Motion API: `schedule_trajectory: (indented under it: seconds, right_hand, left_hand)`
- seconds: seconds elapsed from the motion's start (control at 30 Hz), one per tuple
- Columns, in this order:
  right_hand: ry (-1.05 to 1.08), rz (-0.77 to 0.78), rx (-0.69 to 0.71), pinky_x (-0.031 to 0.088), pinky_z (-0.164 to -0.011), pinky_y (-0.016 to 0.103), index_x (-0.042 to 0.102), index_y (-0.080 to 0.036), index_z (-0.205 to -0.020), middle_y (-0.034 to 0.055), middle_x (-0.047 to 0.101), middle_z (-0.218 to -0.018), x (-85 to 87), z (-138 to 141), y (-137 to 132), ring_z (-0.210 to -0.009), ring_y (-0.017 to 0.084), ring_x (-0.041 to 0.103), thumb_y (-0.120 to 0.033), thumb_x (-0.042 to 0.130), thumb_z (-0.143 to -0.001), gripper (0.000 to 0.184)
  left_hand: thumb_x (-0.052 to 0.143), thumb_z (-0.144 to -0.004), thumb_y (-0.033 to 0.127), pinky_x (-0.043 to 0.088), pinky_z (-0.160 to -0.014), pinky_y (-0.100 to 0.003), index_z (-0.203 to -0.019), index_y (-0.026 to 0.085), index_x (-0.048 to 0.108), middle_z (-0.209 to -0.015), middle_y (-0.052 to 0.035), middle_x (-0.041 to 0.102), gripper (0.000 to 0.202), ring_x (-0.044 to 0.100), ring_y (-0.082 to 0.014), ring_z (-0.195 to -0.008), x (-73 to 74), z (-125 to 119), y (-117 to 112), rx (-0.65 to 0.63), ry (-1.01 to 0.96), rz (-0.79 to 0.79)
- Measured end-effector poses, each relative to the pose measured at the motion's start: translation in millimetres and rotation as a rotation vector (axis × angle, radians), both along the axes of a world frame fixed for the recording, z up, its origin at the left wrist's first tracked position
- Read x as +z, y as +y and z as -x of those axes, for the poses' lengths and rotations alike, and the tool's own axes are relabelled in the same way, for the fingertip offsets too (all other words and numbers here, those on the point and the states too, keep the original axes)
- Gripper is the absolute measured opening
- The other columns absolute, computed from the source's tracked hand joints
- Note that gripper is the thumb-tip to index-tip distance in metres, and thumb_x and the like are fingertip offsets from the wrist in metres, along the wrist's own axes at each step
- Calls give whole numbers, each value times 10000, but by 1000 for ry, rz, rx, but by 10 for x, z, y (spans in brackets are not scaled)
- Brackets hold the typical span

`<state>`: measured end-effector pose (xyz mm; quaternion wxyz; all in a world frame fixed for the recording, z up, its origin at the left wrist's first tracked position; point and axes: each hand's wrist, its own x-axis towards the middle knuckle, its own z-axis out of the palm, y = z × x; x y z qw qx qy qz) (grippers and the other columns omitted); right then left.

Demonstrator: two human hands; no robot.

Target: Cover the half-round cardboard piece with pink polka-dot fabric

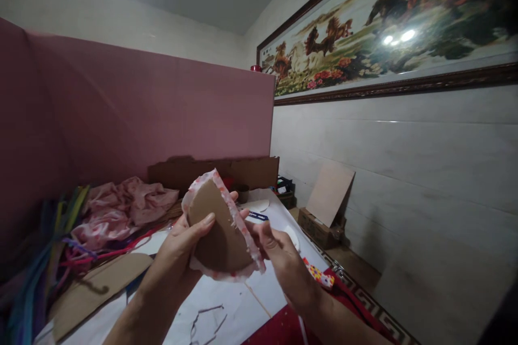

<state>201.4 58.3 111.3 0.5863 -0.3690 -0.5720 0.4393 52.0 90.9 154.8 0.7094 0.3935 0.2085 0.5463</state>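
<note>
A half-oval piece of brown cardboard (220, 226) is held up over the table, backed by white fabric with pinkish-red spots (254, 252) that is folded over its edges. My left hand (178, 242) grips it from the left, thumb pressed on the cardboard and fingers behind. At the lower right edge, the curled fingers of my right hand (289, 259) pinch the fabric border; some fingertips are hidden behind it. A blue-handled cutter (258, 216) lies on the table just beyond my right hand.
White paper (243, 312) covers the table, with bent dark wire (208, 323) and a thin stick (259, 300) on it. Crumpled pink fabric (129, 207) and a long cardboard piece (101, 283) lie left. Patterned fabric (319, 274) sits right; a box (319, 229) stands by the wall.
</note>
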Motion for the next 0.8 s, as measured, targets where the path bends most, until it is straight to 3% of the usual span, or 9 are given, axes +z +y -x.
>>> schedule_trajectory:
  seconds: [0.1,0.27,0.33,0.47,0.6,0.67,0.73,0.8]
  right_hand:
    - [22,-4,-19,467,-704,329,663,-140,-972,77,635,-792,-14,-64,-19,-709,185,569,-637,317,-898,609]
    - [-89,31,-126,359,-530,237,565,-150,-649,-14,501,-568,-117,-48,13,-546,116,453,-603,568,-797,477]
    - [-111,41,-159,336,-519,235,526,-154,-601,-26,479,-539,-154,-27,29,-522,104,428,-599,613,-762,481]
    - [-97,63,-115,334,-535,241,550,-145,-633,-20,498,-566,-196,-56,18,-548,111,441,-598,663,-713,474]
    - [-100,79,-8,363,-582,244,640,-139,-802,16,585,-724,-210,-166,-79,-649,135,482,-562,746,-637,467]
    - [-153,86,9,377,-603,246,653,-149,-851,27,613,-778,-216,-214,-146,-682,141,501,-489,736,-690,384]
    - [-237,84,-24,351,-553,235,636,-150,-786,11,590,-692,-230,-249,-203,-610,121,474,-422,664,-781,274]
    - [-286,73,-61,281,-478,227,581,-154,-701,-26,494,-560,-254,-272,-237,-509,96,390,-414,570,-853,301]
  left_hand:
    - [633,-777,98,580,-755,-310,-1233,207,599,-975,-91,764,470,710,-274,-875,4,16,29,-6,-16,-9]
    - [627,-778,78,579,-756,-313,-1227,209,601,-942,-84,771,469,708,-270,-881,-20,-7,45,17,-36,-13]
    - [631,-779,84,585,-729,-289,-1226,207,602,-935,-82,772,465,713,-262,-863,-30,-8,47,21,-33,-26]
    - [645,-772,100,593,-646,-251,-1240,209,593,-861,-71,781,484,723,-258,-816,-29,15,44,14,-3,-36]
    - [661,-761,118,586,-726,-291,-1272,219,566,-934,-85,771,530,709,-277,-872,2,40,35,17,4,-29]
    - [661,-760,115,576,-767,-314,-1276,222,563,-955,-87,766,536,706,-281,-881,16,51,44,42,-12,-25]
    - [650,-767,104,578,-762,-308,-1275,230,562,-932,-76,772,530,715,-268,-848,23,64,63,65,-29,-17]
    - [643,-773,94,585,-740,-293,-1270,234,563,-881,-63,780,523,724,-254,-805,20,78,86,71,-44,-10]
